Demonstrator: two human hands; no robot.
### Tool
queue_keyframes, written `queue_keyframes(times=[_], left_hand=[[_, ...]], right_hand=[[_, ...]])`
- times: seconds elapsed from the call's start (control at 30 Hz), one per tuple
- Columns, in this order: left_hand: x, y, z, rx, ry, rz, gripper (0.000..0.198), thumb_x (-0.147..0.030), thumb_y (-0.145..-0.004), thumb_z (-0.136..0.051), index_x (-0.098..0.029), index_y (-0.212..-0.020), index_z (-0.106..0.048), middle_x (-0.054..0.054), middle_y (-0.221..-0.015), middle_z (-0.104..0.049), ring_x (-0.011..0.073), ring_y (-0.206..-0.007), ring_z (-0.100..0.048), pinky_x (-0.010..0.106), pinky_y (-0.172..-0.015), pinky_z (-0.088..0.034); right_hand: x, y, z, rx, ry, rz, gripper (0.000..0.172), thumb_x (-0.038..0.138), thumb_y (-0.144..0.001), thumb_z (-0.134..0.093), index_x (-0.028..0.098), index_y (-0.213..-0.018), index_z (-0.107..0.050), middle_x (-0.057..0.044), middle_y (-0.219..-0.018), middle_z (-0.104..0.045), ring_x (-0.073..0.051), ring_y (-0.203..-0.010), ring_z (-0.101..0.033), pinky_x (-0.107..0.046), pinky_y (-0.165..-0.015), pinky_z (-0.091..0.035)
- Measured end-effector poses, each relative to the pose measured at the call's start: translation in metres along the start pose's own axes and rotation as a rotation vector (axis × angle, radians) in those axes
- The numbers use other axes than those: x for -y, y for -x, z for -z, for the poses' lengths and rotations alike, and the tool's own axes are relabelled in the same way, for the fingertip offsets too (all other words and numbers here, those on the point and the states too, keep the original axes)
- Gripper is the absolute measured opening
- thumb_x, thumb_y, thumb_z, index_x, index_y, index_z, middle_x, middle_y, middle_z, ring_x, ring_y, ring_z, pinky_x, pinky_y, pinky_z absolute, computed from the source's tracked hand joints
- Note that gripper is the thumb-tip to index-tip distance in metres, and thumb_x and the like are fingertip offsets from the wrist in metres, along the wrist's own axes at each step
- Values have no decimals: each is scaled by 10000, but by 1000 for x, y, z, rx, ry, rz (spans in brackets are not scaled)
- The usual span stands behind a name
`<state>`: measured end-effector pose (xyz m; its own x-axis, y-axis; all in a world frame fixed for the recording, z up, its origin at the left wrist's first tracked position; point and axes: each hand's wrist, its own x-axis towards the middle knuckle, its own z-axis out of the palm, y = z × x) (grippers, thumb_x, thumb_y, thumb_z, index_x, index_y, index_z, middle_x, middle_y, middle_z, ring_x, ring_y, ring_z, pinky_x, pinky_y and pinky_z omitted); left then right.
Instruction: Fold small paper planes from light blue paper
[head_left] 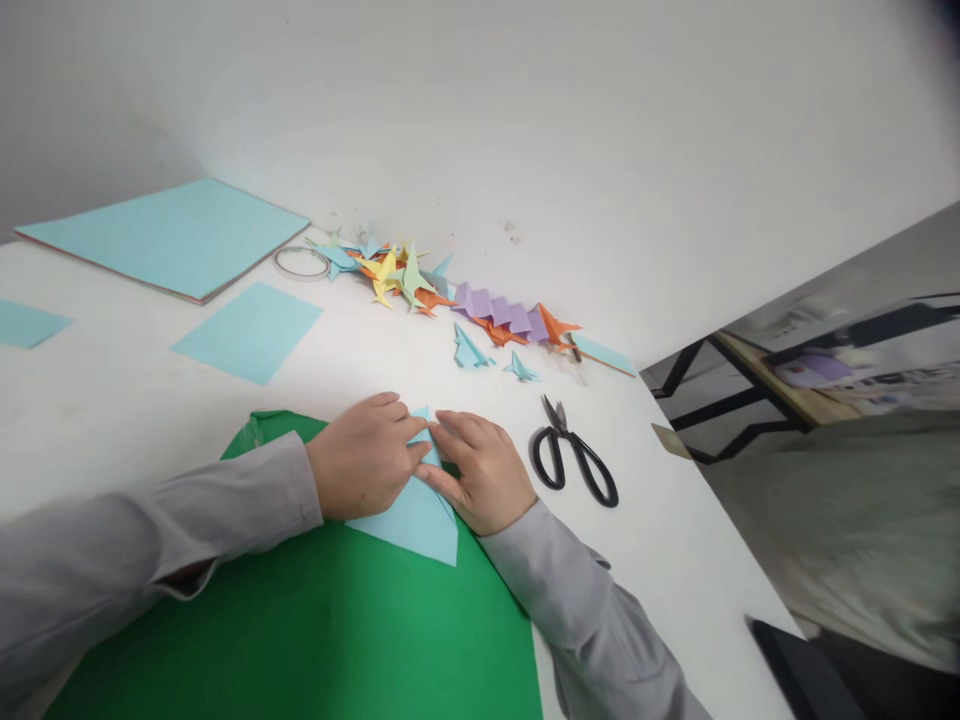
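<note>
A light blue paper (414, 520), partly folded into a pointed shape, lies on a green sheet (322, 620) on the white table. My left hand (364, 455) presses down on the paper's upper left part with curled fingers. My right hand (480, 470) meets it from the right, fingers bent and pinching the fold near the paper's top tip. Both hands touch at the fingertips over the paper. Grey sleeves cover both arms.
Black scissors (574, 462) lie just right of my right hand. Along the wall sits a row of folded paper figures (450, 300), with two small blue ones (471, 350) nearer. A tape ring (301, 262), a stack of blue sheets (169, 235) and loose blue squares (249, 330) lie at left.
</note>
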<state>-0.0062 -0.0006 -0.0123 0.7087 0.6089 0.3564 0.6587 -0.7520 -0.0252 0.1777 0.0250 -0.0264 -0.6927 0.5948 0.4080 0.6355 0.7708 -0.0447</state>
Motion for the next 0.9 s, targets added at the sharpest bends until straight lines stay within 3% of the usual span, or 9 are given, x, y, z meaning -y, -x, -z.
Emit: queue_keyframes(times=[0.67, 0.77, 0.9], left_hand=[[-1, 0, 2, -28, 7, -8, 181, -199, -793, -448, -156, -851, -613, 108, -879, -610, 214, -825, -532, 408, -792, -370], [0, 1, 1, -27, 2, -4, 187, -193, -798, -434, -154, -838, -612, 105, -860, -607, 211, -814, -530, 404, -782, -376], [-1, 1, -1, -25, -15, -9, 185, -189, -795, -432, -149, -819, -611, 109, -839, -609, 214, -817, -533, 405, -780, -382]], right_hand=[[6, 9, 9, -111, -141, 69, 356, 441, -809, -483, 138, -850, -663, -114, -927, -670, -230, -917, -580, -377, -802, -459], [7, 6, 7, -96, -134, -21, 303, 309, -849, -430, 127, -997, -622, -108, -1038, -642, -213, -1008, -543, -376, -862, -427], [8, 1, 4, 87, -81, -84, 368, 240, -865, -363, 125, -1184, -507, -85, -1257, -511, -221, -1178, -413, -408, -934, -367]])
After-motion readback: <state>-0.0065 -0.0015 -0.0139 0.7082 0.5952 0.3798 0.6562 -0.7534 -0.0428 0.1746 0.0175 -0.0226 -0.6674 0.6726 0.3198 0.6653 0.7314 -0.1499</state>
